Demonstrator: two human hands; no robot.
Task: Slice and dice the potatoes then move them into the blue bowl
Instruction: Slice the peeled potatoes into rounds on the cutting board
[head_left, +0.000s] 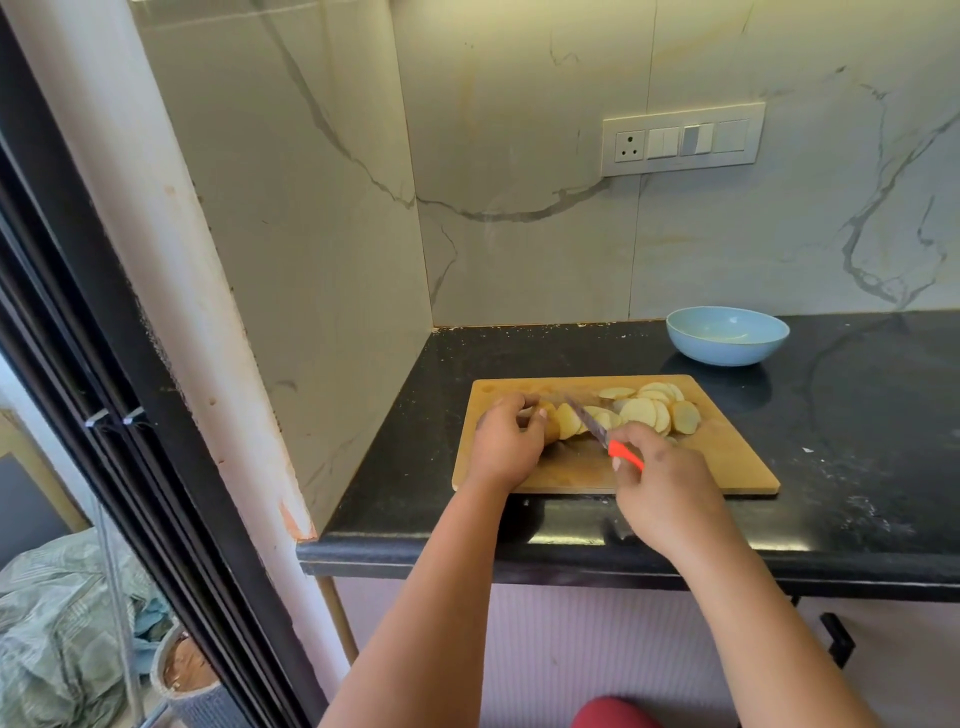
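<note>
Nearest the counter edge, right hand (662, 488) gripping orange-handled knife (602, 432), blade angled into potato (553, 423) for slicing; left hand (506, 441) curled round uncut end, steadying it on wooden cutting board (727, 467); beyond, cut slices (652, 410) heaped clear of blade; farthest, blue bowl (727, 335) awaiting pieces

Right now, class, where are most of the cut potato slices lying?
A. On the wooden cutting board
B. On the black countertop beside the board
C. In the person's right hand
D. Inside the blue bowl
A: the potato slices lie heaped on the wooden cutting board, while the blue bowl behind it holds no such heap.
</note>
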